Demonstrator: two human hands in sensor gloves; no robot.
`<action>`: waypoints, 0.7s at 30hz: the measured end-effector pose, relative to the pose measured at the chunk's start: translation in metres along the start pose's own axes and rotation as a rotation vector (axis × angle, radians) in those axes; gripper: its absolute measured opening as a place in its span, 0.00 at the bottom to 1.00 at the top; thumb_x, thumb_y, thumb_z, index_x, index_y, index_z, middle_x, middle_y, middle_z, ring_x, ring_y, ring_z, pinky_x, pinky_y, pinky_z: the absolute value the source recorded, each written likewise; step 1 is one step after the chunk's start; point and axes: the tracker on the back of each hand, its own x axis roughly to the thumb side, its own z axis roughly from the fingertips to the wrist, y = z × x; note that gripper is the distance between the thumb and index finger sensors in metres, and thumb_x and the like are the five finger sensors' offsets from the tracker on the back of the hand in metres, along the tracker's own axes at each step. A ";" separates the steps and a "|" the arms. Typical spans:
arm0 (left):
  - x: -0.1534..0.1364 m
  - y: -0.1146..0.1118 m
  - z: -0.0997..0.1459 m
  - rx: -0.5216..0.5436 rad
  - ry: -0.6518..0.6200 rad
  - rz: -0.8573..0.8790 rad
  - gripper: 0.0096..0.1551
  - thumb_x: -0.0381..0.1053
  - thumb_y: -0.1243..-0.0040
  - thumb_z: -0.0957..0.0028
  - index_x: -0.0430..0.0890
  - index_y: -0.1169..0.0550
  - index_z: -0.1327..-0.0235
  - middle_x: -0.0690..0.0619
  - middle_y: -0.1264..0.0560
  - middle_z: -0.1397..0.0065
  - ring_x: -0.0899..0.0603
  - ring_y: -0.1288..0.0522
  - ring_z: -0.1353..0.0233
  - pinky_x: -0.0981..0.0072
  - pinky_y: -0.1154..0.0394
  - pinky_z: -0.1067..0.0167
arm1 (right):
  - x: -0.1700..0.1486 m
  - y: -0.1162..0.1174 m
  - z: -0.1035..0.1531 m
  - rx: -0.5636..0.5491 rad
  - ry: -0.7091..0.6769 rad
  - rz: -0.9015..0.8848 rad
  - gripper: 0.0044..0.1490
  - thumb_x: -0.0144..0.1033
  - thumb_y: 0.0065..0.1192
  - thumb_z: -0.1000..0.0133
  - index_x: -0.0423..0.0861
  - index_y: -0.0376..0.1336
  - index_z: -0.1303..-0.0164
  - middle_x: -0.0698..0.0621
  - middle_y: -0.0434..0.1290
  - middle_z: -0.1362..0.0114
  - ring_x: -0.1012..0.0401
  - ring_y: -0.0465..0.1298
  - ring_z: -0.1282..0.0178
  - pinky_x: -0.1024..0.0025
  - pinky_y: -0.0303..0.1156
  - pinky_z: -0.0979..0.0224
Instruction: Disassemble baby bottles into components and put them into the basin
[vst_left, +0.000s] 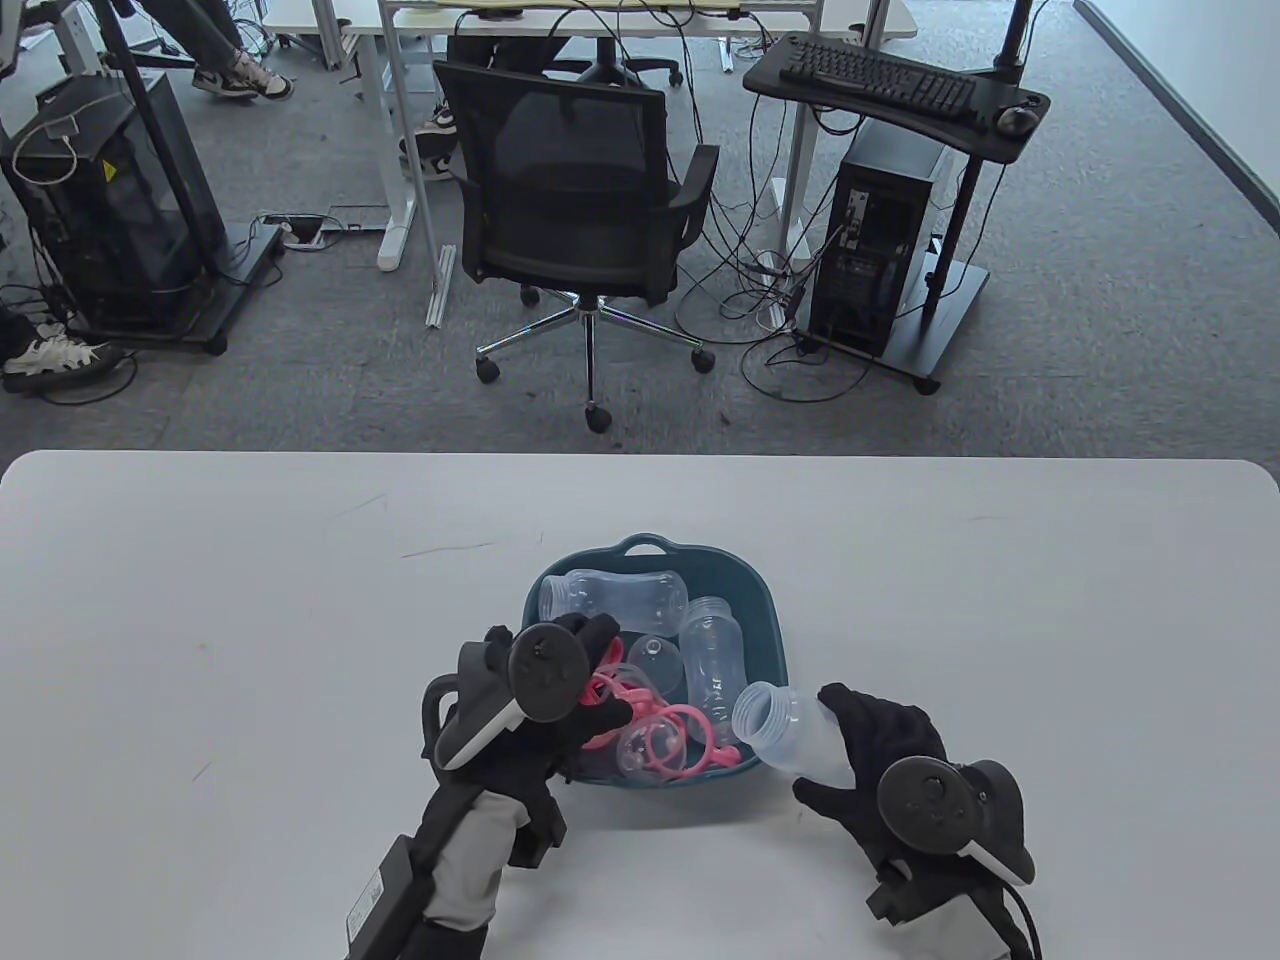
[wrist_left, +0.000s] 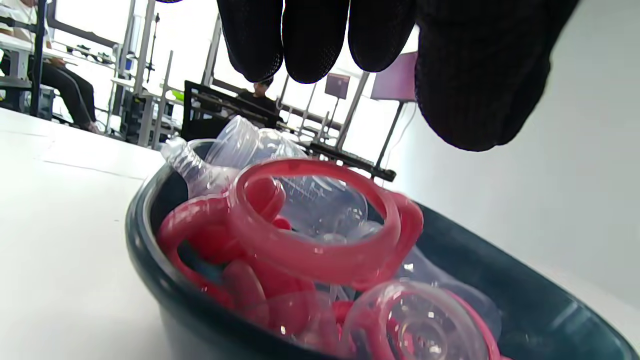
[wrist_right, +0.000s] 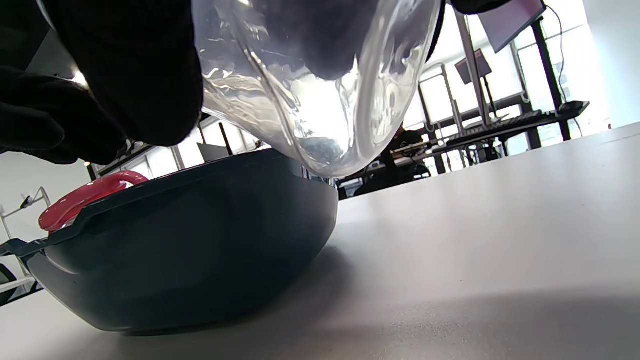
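A teal basin sits mid-table and holds two clear bottle bodies, clear nipples and pink handle rings. My left hand hovers over the basin's left side. Its fingers hang straight just above a pink ring and hold nothing. My right hand grips a clear open bottle body tilted over the basin's near right rim, mouth towards the basin. In the right wrist view this bottle sits just above the basin wall.
The white table spreads wide to both sides of the basin. Beyond its far edge stand an office chair, a computer tower and a keyboard stand on grey carpet.
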 end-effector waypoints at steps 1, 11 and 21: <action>-0.003 0.003 0.002 0.022 0.005 0.009 0.48 0.66 0.29 0.56 0.63 0.37 0.22 0.57 0.41 0.17 0.40 0.40 0.13 0.36 0.55 0.20 | 0.000 0.000 0.000 0.000 0.001 -0.001 0.58 0.52 0.76 0.49 0.43 0.48 0.18 0.41 0.61 0.20 0.38 0.61 0.23 0.30 0.51 0.24; -0.077 0.012 0.053 0.144 0.129 0.059 0.50 0.68 0.33 0.55 0.66 0.44 0.21 0.59 0.50 0.15 0.42 0.51 0.10 0.38 0.62 0.20 | 0.013 -0.010 -0.006 -0.028 -0.004 -0.010 0.58 0.52 0.76 0.49 0.43 0.48 0.17 0.41 0.61 0.20 0.38 0.61 0.23 0.30 0.50 0.24; -0.141 -0.022 0.074 0.085 0.273 0.081 0.49 0.67 0.33 0.55 0.66 0.45 0.22 0.60 0.52 0.15 0.42 0.53 0.10 0.39 0.63 0.20 | 0.054 -0.018 -0.049 -0.002 0.005 0.058 0.59 0.55 0.75 0.49 0.43 0.48 0.16 0.39 0.55 0.21 0.40 0.64 0.24 0.34 0.53 0.23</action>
